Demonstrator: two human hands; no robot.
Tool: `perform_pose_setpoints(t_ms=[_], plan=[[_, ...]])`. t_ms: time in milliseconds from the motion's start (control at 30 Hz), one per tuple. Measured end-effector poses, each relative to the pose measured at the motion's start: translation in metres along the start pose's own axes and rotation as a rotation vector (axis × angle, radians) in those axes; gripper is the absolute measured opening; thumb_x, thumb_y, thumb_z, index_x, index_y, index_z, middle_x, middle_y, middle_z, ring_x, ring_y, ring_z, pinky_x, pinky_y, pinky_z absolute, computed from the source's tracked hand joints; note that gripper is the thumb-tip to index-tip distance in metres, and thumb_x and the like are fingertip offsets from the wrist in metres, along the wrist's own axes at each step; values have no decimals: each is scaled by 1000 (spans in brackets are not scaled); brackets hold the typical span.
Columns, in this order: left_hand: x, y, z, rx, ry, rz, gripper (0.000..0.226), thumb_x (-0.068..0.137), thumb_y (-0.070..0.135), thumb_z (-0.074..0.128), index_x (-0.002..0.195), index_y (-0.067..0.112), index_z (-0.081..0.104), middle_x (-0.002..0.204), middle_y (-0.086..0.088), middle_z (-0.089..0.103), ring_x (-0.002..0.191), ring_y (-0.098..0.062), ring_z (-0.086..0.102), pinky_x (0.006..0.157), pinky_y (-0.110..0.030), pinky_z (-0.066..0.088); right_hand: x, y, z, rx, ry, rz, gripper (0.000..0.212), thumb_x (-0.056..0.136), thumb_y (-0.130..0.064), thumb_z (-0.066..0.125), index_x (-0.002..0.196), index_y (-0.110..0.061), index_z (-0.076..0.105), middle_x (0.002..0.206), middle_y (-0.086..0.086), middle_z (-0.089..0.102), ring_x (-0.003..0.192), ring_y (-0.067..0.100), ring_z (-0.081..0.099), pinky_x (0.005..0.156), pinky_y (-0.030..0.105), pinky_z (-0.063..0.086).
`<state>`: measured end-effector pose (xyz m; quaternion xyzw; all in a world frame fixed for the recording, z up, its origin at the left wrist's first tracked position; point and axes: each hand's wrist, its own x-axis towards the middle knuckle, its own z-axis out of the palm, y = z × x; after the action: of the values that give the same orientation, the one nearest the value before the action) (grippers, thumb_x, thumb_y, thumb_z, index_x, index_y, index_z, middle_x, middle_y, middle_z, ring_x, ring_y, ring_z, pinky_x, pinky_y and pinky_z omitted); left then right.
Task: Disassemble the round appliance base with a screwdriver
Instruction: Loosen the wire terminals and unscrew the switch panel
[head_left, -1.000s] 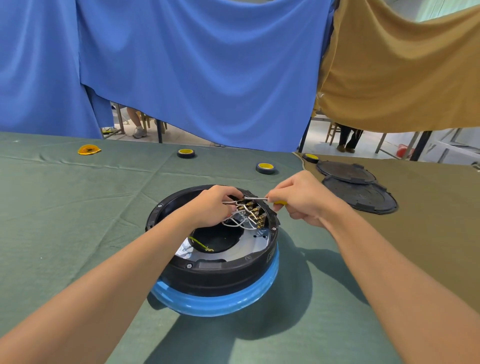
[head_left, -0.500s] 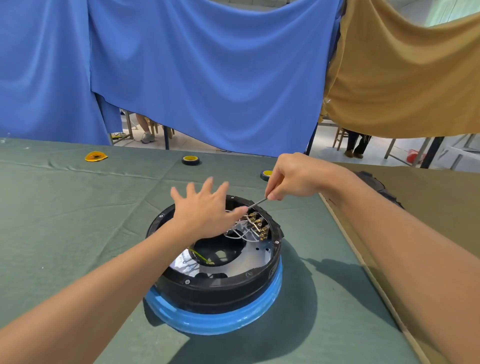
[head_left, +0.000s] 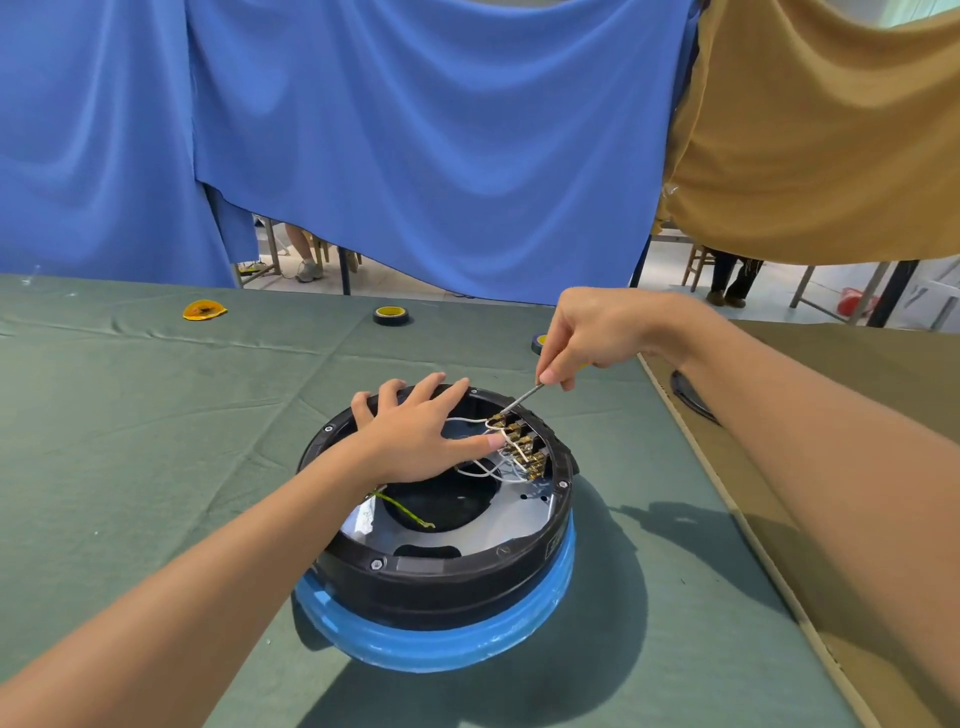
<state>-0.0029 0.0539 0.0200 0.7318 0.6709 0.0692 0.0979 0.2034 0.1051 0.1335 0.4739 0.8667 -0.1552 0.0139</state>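
The round appliance base (head_left: 441, 577), black with a blue lower rim, lies open-side up on the green cloth. Inside sit a silver plate, a dark centre hole, a yellow-green wire and a row of brass terminals with white wires (head_left: 519, 447) at the far right. My left hand (head_left: 421, 436) rests flat on the base's far rim, fingers spread, thumb near the terminals. My right hand (head_left: 597, 332) holds a thin screwdriver (head_left: 522, 400) above the base, its tip at the topmost terminal. The handle is mostly hidden in my fist.
Two tape rolls (head_left: 390, 315) (head_left: 539, 343) and a yellow-orange piece (head_left: 204, 310) lie at the table's far side. A black lid (head_left: 691, 400) shows partly behind my right forearm on the brown cloth. Blue and tan cloths hang behind the table.
My left hand let go of the terminals, spread open and came down flat onto the base's rim. My right hand rose and tilted the screwdriver so its tip points down at the top terminal.
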Motion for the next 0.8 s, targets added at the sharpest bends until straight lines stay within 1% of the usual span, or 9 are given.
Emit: perform_pose_setpoints(t_ms=[67, 133, 200, 300, 400, 467, 500, 633, 800], plan=[[1, 0, 1, 4, 5, 0, 103, 59, 96, 20, 149, 48, 8, 161, 16, 2, 147, -29, -1, 112, -57, -4, -6, -17, 0, -203, 65, -36, 10, 83, -26, 69, 77, -32, 74, 68, -13, 71, 75, 4, 61, 62, 22, 45], [1, 0, 3, 3, 11, 2, 104, 58, 97, 20, 149, 49, 9, 161, 16, 2, 147, -29, -1, 112, -57, -4, -14, -37, 6, -400, 152, -46, 8, 82, -25, 67, 77, -31, 71, 69, -14, 66, 78, 9, 60, 57, 24, 40], [1, -1, 4, 2, 16, 2, 104, 57, 97, 20, 149, 49, 9, 161, 16, 3, 146, -29, 0, 112, -57, -4, -20, -54, 18, -606, 270, -92, 9, 81, -18, 60, 72, -21, 60, 68, -7, 53, 66, 19, 54, 51, 25, 30], [1, -1, 4, 7, 24, 10, 100, 62, 95, 23, 150, 49, 8, 162, 14, 2, 146, -30, 0, 111, -57, -4, -23, -69, 33, -735, 344, -172, 34, 78, -11, 55, 59, -22, 29, 63, -1, 35, 50, 17, 35, 47, 26, 19], [2, -2, 4, 6, 30, 10, 99, 64, 95, 25, 149, 48, 10, 161, 15, 4, 146, -30, 1, 111, -57, -3, -16, -58, 17, -524, 188, -107, 20, 80, -14, 61, 62, -18, 52, 62, -4, 55, 63, 20, 55, 51, 27, 37], [2, -2, 4, 9, 32, 13, 98, 65, 95, 27, 149, 48, 11, 161, 15, 5, 146, -30, 2, 110, -58, -2, -11, -39, 4, -306, 63, -70, 11, 82, -19, 67, 73, -24, 72, 63, -8, 68, 70, 10, 62, 61, 26, 48], [2, -2, 4, 10, 31, 13, 98, 65, 95, 28, 149, 48, 10, 161, 15, 5, 146, -31, 2, 110, -58, -1, -8, -28, 0, -184, 23, -56, 10, 83, -19, 68, 77, -24, 75, 65, -8, 70, 65, 8, 60, 60, 25, 47], [4, -1, 3, 17, 31, 6, 99, 64, 95, 27, 149, 48, 10, 161, 15, 6, 146, -31, 3, 110, -59, 0, 2, 9, 1, 330, -63, 114, 12, 84, -16, 71, 75, -11, 77, 66, 6, 65, 43, 15, 27, 46, 27, 17], [3, -1, 3, 7, 23, 4, 106, 56, 97, 22, 149, 48, 10, 161, 14, 6, 145, -31, 3, 110, -59, -1, 3, 31, 12, 642, -202, 207, 19, 91, -16, 63, 95, 2, 69, 70, 11, 59, 38, 8, 21, 41, 19, 16]])
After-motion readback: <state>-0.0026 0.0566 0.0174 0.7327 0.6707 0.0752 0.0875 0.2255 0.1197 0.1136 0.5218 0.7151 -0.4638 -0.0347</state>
